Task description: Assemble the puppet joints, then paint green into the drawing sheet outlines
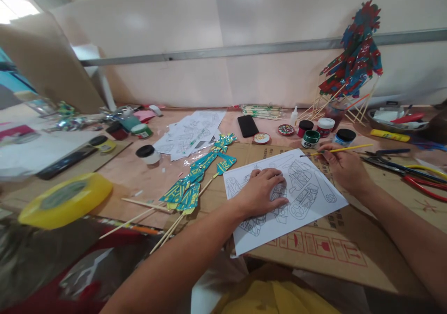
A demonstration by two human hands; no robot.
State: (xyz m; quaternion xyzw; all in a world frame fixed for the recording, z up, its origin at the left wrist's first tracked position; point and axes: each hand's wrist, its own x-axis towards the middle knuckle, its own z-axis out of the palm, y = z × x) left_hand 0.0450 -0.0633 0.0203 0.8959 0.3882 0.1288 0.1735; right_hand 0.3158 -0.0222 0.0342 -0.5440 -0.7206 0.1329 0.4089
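A white sheet with black line drawings [314, 207] lies on the cardboard in front of me. My left hand [263, 193] rests flat on it, fingers spread, covering part of the drawing. Above the sheet's right edge, my right hand [344, 167] pinches a thin yellow paintbrush [352, 147], its dark tip pointing left over the paper's top corner. Just beyond that tip stands an uncapped jar of green paint [310, 139]. A blue-and-yellow painted figure on sticks [190, 179] lies left of the sheet.
Pliers and scissors [401, 169] lie at the right. Several paint jars, among them a black-lidded one [345, 137], stand behind the sheet. A phone [247, 126] and more printed sheets [195, 130] lie further back. Yellow tape [66, 197] sits left; a red-and-blue figure [359, 53] stands at the back right.
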